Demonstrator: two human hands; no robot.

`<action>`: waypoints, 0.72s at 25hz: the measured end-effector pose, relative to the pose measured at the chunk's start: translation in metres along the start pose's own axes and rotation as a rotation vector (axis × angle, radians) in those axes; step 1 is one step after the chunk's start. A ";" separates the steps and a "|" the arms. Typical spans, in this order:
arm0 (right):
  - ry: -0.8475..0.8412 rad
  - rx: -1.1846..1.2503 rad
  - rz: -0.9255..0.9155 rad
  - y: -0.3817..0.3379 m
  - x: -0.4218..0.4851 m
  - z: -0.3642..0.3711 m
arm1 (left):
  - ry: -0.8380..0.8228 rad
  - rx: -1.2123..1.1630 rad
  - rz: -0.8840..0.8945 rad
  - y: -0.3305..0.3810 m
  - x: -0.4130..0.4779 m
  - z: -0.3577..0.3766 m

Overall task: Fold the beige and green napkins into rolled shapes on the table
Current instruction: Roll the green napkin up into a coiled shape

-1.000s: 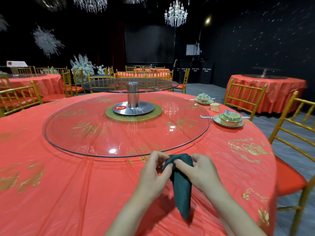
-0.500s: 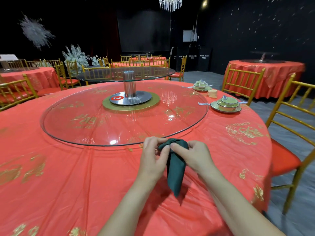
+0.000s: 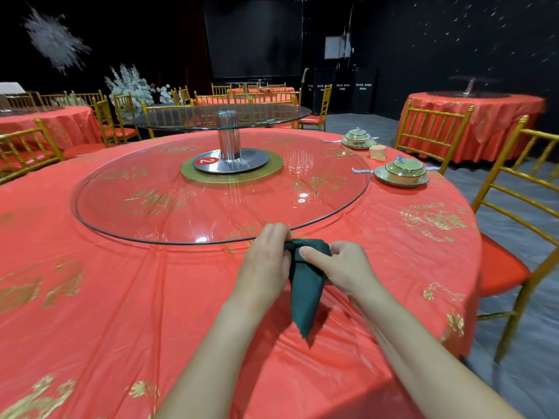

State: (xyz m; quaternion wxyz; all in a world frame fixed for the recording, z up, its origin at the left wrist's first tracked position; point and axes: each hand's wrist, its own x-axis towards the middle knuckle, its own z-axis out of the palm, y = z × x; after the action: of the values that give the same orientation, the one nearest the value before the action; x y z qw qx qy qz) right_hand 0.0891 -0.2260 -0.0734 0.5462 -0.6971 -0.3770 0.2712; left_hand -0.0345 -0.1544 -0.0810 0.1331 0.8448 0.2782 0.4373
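Both hands, left hand [image 3: 266, 261] and right hand [image 3: 341, 267], pinch the green napkin [image 3: 305, 294] above the table's [image 3: 121, 297] near edge; it's half-rolled, its tail dangling. A beige roll [image 3: 377, 153], possibly finished, sits far right.

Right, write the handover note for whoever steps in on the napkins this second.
Left hand: pinching the top of the green napkin.
Right hand: gripping the same top from the other side.
The napkin hangs as a narrow cone, tip down just above the red tablecloth, near the glass turntable.
Done: a beige rolled napkin stands between the two far place settings.
Left: finish the green one and set it down.
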 end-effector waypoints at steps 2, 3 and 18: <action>0.008 0.015 -0.022 -0.002 0.000 0.001 | 0.057 -0.073 -0.030 -0.001 -0.001 -0.001; 0.005 0.052 -0.015 -0.003 0.000 -0.001 | 0.059 -0.182 -0.045 0.001 -0.003 -0.001; -0.012 0.096 0.000 -0.007 0.001 -0.015 | 0.063 -0.218 0.102 0.010 -0.014 0.005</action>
State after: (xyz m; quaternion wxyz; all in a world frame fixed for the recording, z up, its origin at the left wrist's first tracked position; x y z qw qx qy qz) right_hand 0.1000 -0.2327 -0.0630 0.5766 -0.6685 -0.3669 0.2932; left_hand -0.0331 -0.1702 -0.0888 0.1932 0.8243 0.1897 0.4973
